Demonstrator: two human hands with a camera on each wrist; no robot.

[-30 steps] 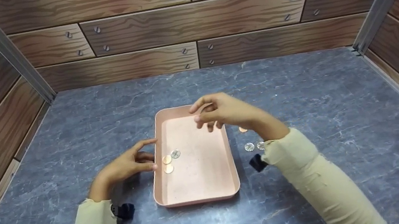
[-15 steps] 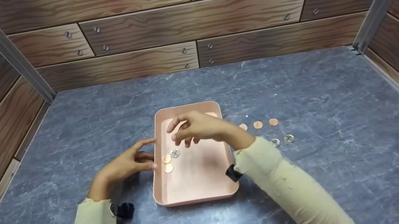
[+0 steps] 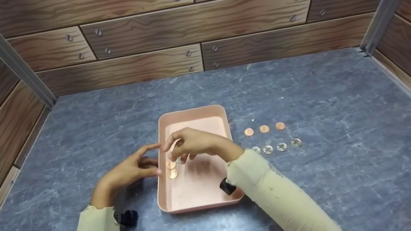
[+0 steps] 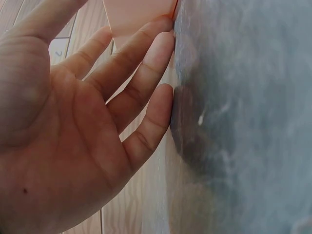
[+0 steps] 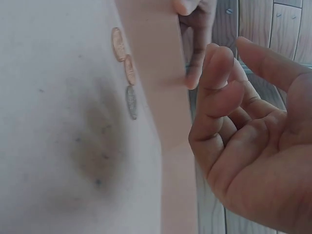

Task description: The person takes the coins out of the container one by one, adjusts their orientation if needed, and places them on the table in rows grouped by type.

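Observation:
A pink rectangular tray [image 3: 206, 188] lies on the table, with two copper coins [image 3: 173, 174] and one silver coin [image 5: 131, 102] near its left wall. My left hand [image 3: 130, 170] rests at the outside of that wall, its thumb and index finger touching it, its fingers fairly straight in the left wrist view. Over the tray hovers my right hand [image 3: 195, 142], fingers loosely bent above the coins. In the right wrist view nothing sits between its fingers, and the coins lie apart from it. From the head, this hand partly hides the silver coin.
Right of the tray, three copper coins [image 3: 264, 128] form a row on the blue-grey marbled table [image 3: 351, 152]. Nearer me is a row of several silver coins [image 3: 268, 149]. Wood-patterned walls [image 3: 144, 66] enclose the back and sides.
My right hand has swept left and towards me, from the tray's far right rim to above the coins inside. The table coins are now uncovered. My left hand has stayed put.

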